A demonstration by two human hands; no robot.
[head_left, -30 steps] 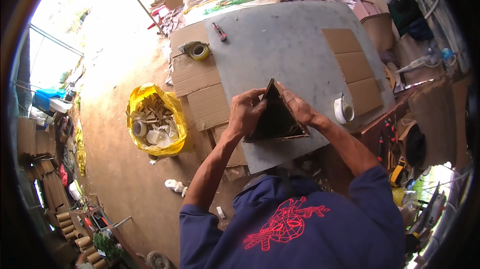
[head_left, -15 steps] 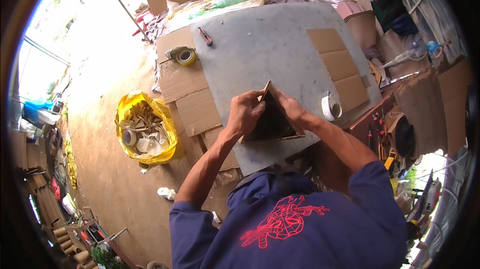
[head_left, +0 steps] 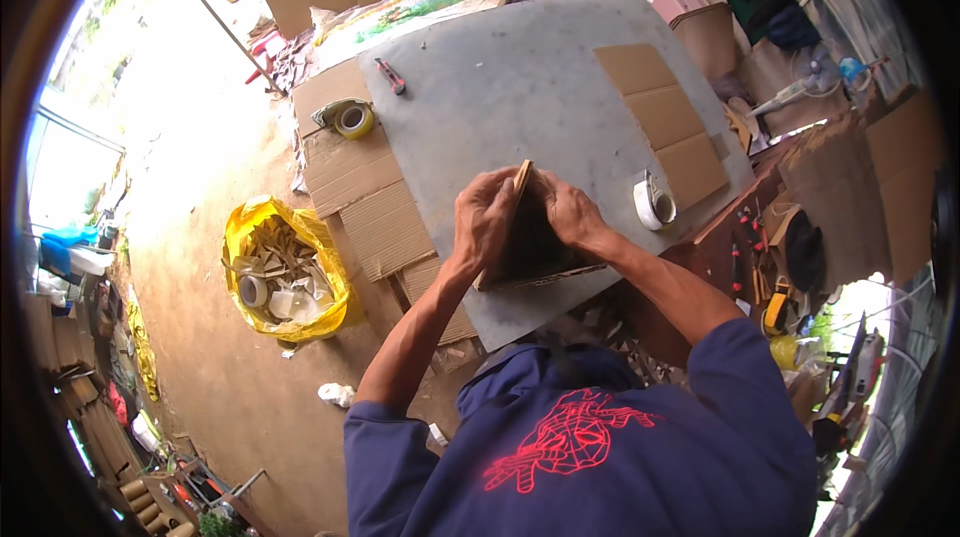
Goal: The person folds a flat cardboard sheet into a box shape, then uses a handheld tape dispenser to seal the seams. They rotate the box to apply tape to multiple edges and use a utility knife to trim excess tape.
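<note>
A folded piece of cardboard [head_left: 535,242] stands on the grey tabletop near its front edge, its sides meeting at a peak and its inner side dark. My left hand [head_left: 484,217] is closed around its left upper edge. On the opposite side my right hand [head_left: 568,214] grips the cardboard, fingers partly hidden behind it. To the right of my right hand lies a white roll of tape [head_left: 655,203]. A flat creased cardboard sheet [head_left: 665,117] rests beyond that roll. Toward the far left are a red utility knife [head_left: 391,76] and a roll of tape with a dispenser [head_left: 353,120].
Brown cardboard sheets [head_left: 375,232] cover the left side of the grey table [head_left: 480,87]. A yellow bag [head_left: 342,317] of scraps stands on the floor at left. Hand tools [head_left: 750,257] hang along the right side. A white crumpled thing [head_left: 337,395] lies on the floor.
My hands have drawn closer together at the peak of the cardboard, and its two sides have come nearer each other. The whole view has shifted slightly.
</note>
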